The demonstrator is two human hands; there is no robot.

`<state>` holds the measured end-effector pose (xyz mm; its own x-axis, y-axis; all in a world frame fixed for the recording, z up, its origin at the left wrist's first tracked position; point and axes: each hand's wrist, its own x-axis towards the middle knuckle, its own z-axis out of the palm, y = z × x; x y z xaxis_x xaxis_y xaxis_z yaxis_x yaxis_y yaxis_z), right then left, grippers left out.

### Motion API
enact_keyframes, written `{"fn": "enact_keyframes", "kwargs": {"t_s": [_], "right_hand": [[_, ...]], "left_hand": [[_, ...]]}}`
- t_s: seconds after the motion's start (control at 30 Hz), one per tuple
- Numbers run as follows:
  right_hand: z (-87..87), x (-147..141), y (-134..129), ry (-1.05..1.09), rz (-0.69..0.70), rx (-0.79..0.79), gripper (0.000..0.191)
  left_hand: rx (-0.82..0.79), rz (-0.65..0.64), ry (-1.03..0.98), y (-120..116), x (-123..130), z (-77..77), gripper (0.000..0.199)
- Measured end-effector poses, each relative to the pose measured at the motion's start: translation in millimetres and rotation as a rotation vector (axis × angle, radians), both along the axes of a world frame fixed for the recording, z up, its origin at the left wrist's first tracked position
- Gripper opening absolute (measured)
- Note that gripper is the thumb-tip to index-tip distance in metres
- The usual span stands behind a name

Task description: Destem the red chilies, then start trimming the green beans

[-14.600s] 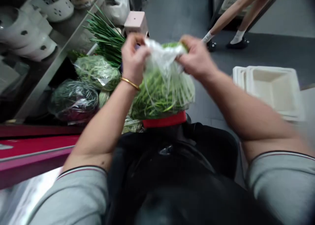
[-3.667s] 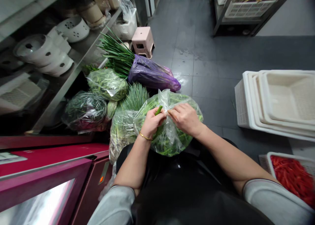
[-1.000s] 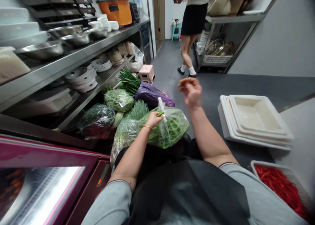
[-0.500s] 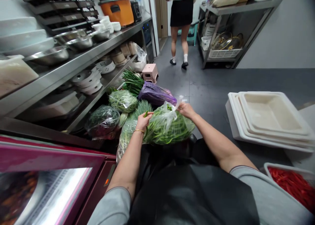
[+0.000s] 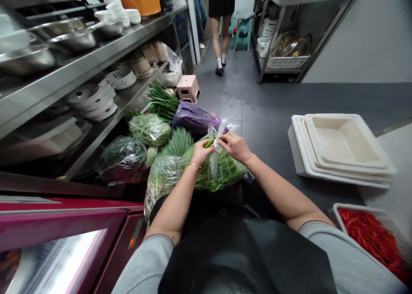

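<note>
A clear plastic bag (image 5: 222, 171) full of long, thin green vegetables rests in front of me, its neck tied in a white, translucent knot (image 5: 216, 146). My left hand (image 5: 201, 153), with a gold bangle at the wrist, is closed on a slim green pepper (image 5: 209, 143) beside the knot. From the other side, my right hand (image 5: 237, 148) pinches the plastic at the knot, fingertips together. Just behind lies a purple-wrapped bundle (image 5: 196, 117) with green leaf ends (image 5: 161, 100). More bagged greens (image 5: 150, 128) lie to the left.
A steel shelf (image 5: 135, 40) with bowls runs along the left, above a red, glass-fronted cabinet (image 5: 119, 242). Stacked white tubs (image 5: 344, 143) and a basket of red peppers (image 5: 370, 234) stand right. A pink stool (image 5: 188, 88) and a walking person (image 5: 222, 28) are ahead.
My left hand has moved right with the green pepper to the bag's knot. My right hand has shifted slightly left, closer to it. The person ahead has walked farther off; another person shows at the doorway.
</note>
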<state>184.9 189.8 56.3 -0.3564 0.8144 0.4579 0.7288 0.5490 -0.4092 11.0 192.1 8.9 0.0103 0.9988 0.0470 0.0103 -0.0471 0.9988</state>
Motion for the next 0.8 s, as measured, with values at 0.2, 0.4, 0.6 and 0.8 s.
{"fn": "enact_keyframes", "kwargs": {"t_s": [0.2, 0.4, 0.6, 0.8], "right_hand": [[-4.2, -19, 5, -0.149, 0.015, -0.127, 0.019], [-23.1, -18, 8, -0.119, -0.016, -0.016, 0.019], [-51.9, -21, 2, 0.299, 0.026, -0.1, 0.016], [-28.3, -15, 18, 0.543, 0.074, -0.139, 0.048]], "left_hand": [[0.104, -0.002, 0.261, -6, -6, 10.9, 0.011], [0.006, -0.085, 0.08, -5, -8, 8.8, 0.024], [0.089, -0.02, 0.248, 1, -6, 1.8, 0.02], [-0.129, -0.075, -0.105, -2, -22, -3.2, 0.012]]}}
